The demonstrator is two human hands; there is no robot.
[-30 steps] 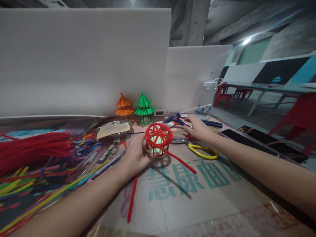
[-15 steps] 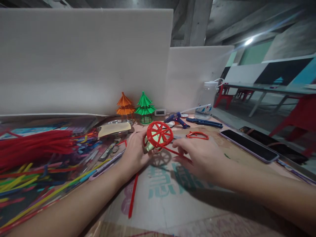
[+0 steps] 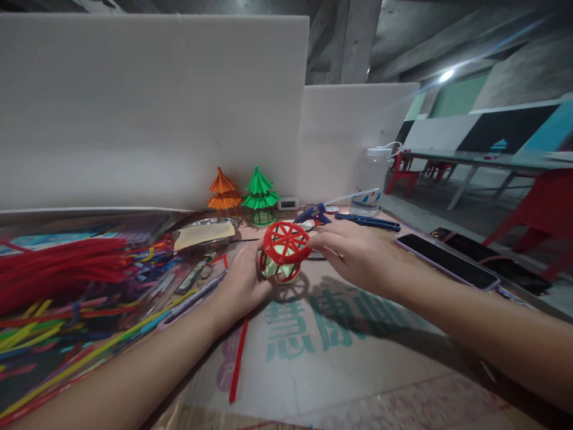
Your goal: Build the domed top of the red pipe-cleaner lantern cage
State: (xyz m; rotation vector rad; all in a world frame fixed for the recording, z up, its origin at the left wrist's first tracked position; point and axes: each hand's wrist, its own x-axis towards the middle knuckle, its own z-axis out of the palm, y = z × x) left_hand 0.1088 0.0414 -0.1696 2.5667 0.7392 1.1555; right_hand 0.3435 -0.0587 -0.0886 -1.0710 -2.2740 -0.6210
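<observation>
My left hand [image 3: 248,272] is closed around the side of a small round frame [image 3: 286,243] made of red pipe cleaner. Its top is a spoked wheel, tilted toward me, and pale green material shows inside below it. At the wheel's right rim, the fingers of my right hand [image 3: 353,248] are pinched together on the red pipe cleaner there; the fingertips are partly hidden. A loose red pipe cleaner [image 3: 239,361] lies on the printed board below my left wrist.
Orange [image 3: 222,194] and green [image 3: 259,197] tiered pipe-cleaner models stand at the back. Behind my right hand are a blue glue gun [image 3: 310,212], pliers [image 3: 367,222] and a bottle [image 3: 369,182]. A phone [image 3: 447,261] lies right; bundled red pipe cleaners [image 3: 67,263] lie left.
My right hand has moved up and forward to the wheel's rim. The strand that stretched out to the right no longer shows. The wheel has tipped flatter in my left hand.
</observation>
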